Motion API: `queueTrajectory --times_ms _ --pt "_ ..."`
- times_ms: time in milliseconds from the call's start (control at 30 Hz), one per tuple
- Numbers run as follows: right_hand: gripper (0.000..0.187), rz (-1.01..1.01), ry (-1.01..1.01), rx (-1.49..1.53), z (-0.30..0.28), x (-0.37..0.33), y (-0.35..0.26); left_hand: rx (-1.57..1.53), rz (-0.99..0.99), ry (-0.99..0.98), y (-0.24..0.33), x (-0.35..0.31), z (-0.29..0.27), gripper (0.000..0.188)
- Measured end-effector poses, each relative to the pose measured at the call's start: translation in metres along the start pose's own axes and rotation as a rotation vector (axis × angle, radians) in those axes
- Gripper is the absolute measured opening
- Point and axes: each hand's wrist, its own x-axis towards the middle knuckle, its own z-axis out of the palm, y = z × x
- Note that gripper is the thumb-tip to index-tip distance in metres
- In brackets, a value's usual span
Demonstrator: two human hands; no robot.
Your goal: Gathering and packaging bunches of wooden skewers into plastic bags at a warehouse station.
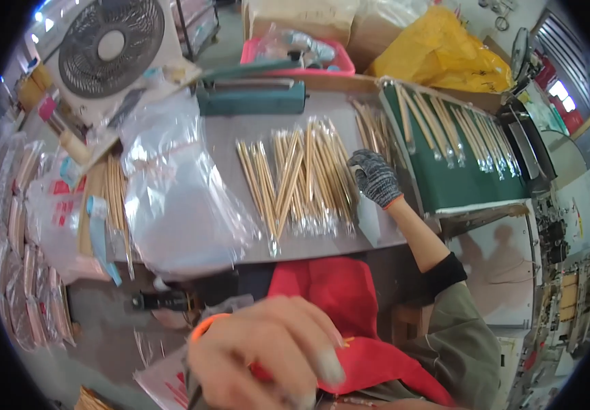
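Note:
My left hand [267, 348] is raised close to the camera, bare-skinned with an orange band at the wrist. Its fingers are bent and blurred, so what they hold, if anything, is not clear. Over the table, my right hand [379, 179] wears a grey knit glove with an orange cuff. It rests beside a pile of thin wooden sticks in clear sleeves [313, 174], fingers loosely extended and partly hidden, with no object visible in them. Just beyond it lies a smaller group of sleeved sticks [375, 130].
Clear plastic bags [175, 205] are stacked on the left. A dark green sealer-like device [252, 98] stands behind the sticks. At right, a green-topped surface [448, 188] carries more sleeved sticks beside a black device [527, 140]. A fan [110, 46], pink basket [341, 63] and yellow bag [438, 51] are behind.

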Motion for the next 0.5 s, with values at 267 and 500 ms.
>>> queueTrajectory --times_ms 267,500 --pt "0.046 0.659 -0.158 -0.512 0.053 0.03 0.118 1.679 -0.699 0.193 -0.151 -0.138 -0.139 0.05" --pt "0.033 0.256 0.062 -0.058 0.065 -0.007 -0.045 1.463 -0.675 0.585 -0.194 -0.138 -0.165 0.049"
